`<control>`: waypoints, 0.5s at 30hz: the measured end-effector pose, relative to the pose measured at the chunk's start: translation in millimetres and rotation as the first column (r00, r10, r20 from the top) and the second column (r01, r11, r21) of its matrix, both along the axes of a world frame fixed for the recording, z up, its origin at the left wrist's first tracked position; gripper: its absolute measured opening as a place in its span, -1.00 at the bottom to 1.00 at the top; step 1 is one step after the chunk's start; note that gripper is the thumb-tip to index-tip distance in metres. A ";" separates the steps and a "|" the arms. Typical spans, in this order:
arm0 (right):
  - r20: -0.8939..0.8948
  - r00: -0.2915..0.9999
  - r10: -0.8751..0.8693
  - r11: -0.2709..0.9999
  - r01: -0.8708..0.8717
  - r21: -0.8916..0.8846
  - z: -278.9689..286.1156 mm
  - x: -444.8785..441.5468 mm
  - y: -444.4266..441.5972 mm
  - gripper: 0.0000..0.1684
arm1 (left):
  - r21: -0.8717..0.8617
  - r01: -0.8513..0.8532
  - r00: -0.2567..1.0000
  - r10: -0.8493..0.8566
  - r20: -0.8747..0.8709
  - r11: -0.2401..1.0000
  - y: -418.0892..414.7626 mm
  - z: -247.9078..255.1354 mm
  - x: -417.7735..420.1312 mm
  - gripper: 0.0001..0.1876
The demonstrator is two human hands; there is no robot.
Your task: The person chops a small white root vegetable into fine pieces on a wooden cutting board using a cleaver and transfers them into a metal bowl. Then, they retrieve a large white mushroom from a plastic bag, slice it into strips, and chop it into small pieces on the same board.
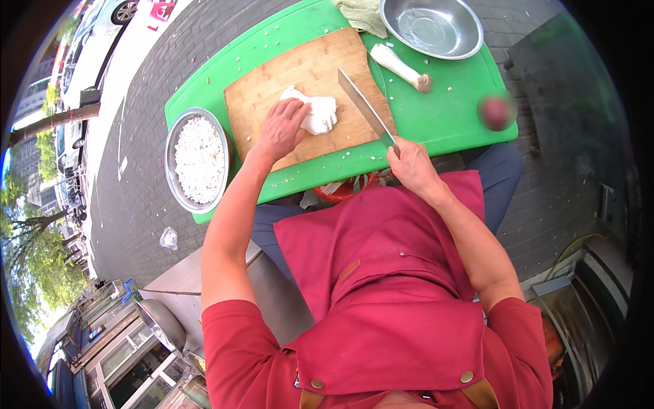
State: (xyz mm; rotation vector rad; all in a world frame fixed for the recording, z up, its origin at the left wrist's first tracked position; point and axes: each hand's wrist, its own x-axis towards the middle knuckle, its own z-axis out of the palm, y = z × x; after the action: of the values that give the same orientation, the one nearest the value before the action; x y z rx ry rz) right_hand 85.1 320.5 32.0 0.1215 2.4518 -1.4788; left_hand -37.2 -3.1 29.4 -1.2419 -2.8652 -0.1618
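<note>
On a wooden cutting board [286,61] lies a cluster of white mushroom pieces [321,113], partly covered by the fingers of my left hand [284,125]. My right hand [413,164] grips the handle of a cleaver [364,105], whose blade is over the board's right part, apart from the white pieces. A whole king oyster mushroom [396,62] rests on the green table to the right of the board. At the table's left end, a metal bowl [171,176] holds finely diced white pieces [199,159].
The green table [434,115] bears scattered white bits. A steel basin [431,25] and a cloth [361,14] are at its far side, a blurred dark red round thing [495,111] at its right end. A red container [340,191] shows below the near edge.
</note>
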 end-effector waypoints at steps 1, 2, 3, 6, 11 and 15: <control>-0.001 1.000 -0.003 1.000 0.003 0.007 -0.5 0.9 -0.2 -0.76 | -0.005 -0.004 1.000 0.004 -0.001 1.000 1.9 1.7 0.1 -0.44; -0.008 1.000 -0.003 1.000 0.003 0.011 -2.2 1.0 0.1 -0.76 | -0.009 -0.010 1.000 0.010 -0.003 1.000 2.5 2.4 0.7 -0.49; -0.015 1.000 0.002 1.000 -0.002 0.016 -3.1 0.0 0.6 -0.76 | -0.021 0.007 1.000 -0.008 -0.020 1.000 -0.2 -0.2 1.7 -0.53; 0.024 0.999 0.037 0.999 -0.038 0.032 0.7 -4.8 1.7 -0.76 | -0.048 0.032 0.998 -0.035 -0.050 0.998 -13.0 -12.0 8.5 -0.61; -0.054 0.998 0.033 0.999 -0.032 0.025 13.2 -8.6 -5.8 -0.73 | 0.016 -0.344 0.910 0.329 0.251 0.939 -19.2 9.4 26.0 -0.67; -0.023 0.979 0.204 0.979 -0.204 0.014 41.3 -30.7 -46.4 -0.70 | 0.302 -0.908 0.402 0.398 0.825 0.291 -41.1 14.9 45.9 -0.59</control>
State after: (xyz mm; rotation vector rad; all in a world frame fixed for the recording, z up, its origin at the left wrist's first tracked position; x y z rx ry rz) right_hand 54.4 274.1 73.3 -0.1431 2.4087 -1.3859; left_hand 8.7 -44.2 44.3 0.4490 -2.8113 -1.7787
